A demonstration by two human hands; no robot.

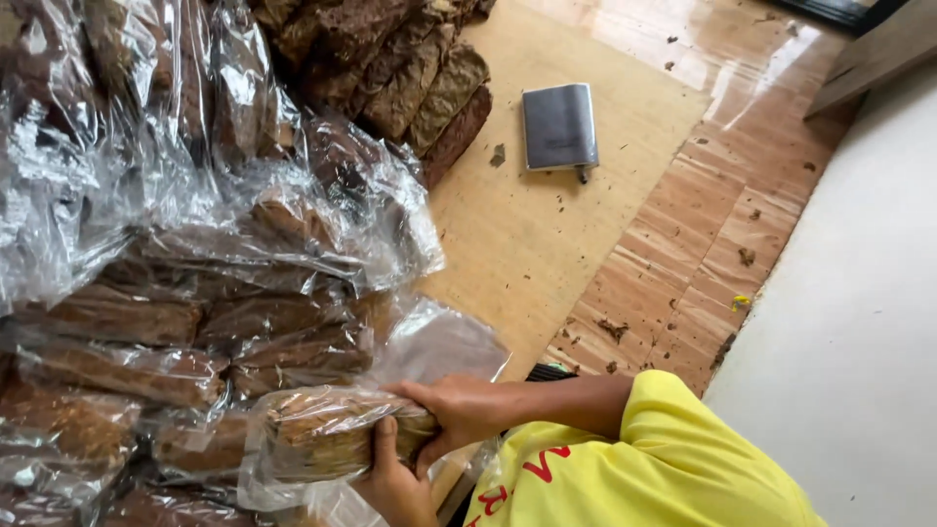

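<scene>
1. A wrapped bundle (337, 429) of brown dried leaves in clear plastic sits between both hands, at the lower edge of a big heap.
2. The right hand (459, 410) lies over the bundle's near end, fingers curled down and closed on it.
3. The left hand (395, 483) grips the same bundle from below, with one finger pressed up against its side.
4. Just beyond the fingers, a pile of wrapped bundles (166, 303) spreads away to the left, touching the held one.
5. Farther off, unwrapped leaf blocks (410, 78) are stacked at the top.
6. Well apart from the hands, a grey notebook (558, 127) lies on a tan mat (547, 244).
7. A yellow sleeve (664, 459) covers the arm near the tiled floor (703, 224).
</scene>
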